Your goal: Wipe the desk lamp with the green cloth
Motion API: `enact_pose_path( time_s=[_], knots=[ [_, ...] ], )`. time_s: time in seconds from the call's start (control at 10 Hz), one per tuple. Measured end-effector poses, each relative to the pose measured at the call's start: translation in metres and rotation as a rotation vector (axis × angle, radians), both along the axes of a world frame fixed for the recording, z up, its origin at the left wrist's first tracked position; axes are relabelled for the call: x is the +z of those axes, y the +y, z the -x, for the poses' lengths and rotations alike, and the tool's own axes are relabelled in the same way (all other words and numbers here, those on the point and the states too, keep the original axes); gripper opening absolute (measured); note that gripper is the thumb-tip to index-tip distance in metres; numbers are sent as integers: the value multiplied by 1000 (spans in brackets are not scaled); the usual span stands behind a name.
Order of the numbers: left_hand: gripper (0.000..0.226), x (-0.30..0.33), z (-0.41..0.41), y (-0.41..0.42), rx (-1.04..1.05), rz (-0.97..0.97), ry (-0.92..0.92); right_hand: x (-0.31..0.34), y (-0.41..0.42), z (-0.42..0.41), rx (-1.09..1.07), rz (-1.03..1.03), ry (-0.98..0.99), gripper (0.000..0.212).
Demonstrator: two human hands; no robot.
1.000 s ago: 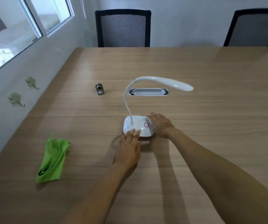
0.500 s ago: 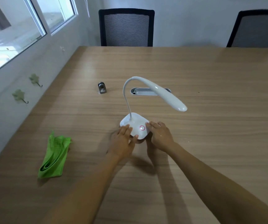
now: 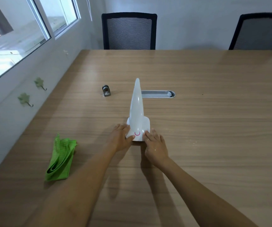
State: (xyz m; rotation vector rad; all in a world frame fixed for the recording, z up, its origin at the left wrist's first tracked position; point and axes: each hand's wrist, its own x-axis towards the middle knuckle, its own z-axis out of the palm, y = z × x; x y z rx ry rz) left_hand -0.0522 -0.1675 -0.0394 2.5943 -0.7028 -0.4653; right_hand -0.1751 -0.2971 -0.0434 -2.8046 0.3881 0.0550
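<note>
Lamp (image 3: 137, 110): white, stands upright on its square base near the middle of the table (image 3: 214, 128), nearer the near edge than the far one. Head and neck line up with the view, tip pointing at the far edge, so the neck itself is hidden behind the head. A pink ring mark on the base faces the near edge.

Left hand (image 3: 119, 140): flat against the left near corner of the base, fingers together, tips resting on the base top. Right hand (image 3: 155, 144): mirrored at the right near corner, fingers slightly spread, tips on the base edge. Neither hand is closed around anything; both press or steady the base. Judgement: the two-sided hold is there to square the lamp to the person, which would put the long head within easy reach for a stroke along it.

Cloth (image 3: 60, 158): green, folded in loose layers, lies on the table well to the left of the lamp, near the left edge. Untouched; no hand near it. Judgement: wiping not yet begun, and the left hand is the closer one for the pick-up.

Further out: a small metal item (image 3: 106, 91) left of the lamp tip, and a cable tray (image 3: 158, 94) set into the table just behind the head.
</note>
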Motion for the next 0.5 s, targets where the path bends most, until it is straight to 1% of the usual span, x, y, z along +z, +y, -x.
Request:
enact_pose_path(
  time_s=[0.1, 0.2, 0.3, 0.4, 0.5],
  knots=[
    [73, -4, 2, -1, -1, 27, 8, 1, 1, 0, -11, -17, 37, 73],
    [69, -17, 0, -1, 17, 37, 0, 1, -1, 1, -24, -49, 59, 62],
    [69, -15, 5, 0, -2, 40, -25, 11, -2, 4, -73, -125, 12, 57],
    [63, -9, 11, 2, -36, 40, -85, 48, 2, 13, -233, -304, -284, 56],
    [67, -8, 16, 11, 16, 19, -130, 121, -1, 36, -477, -613, -643, 42]
  ],
)
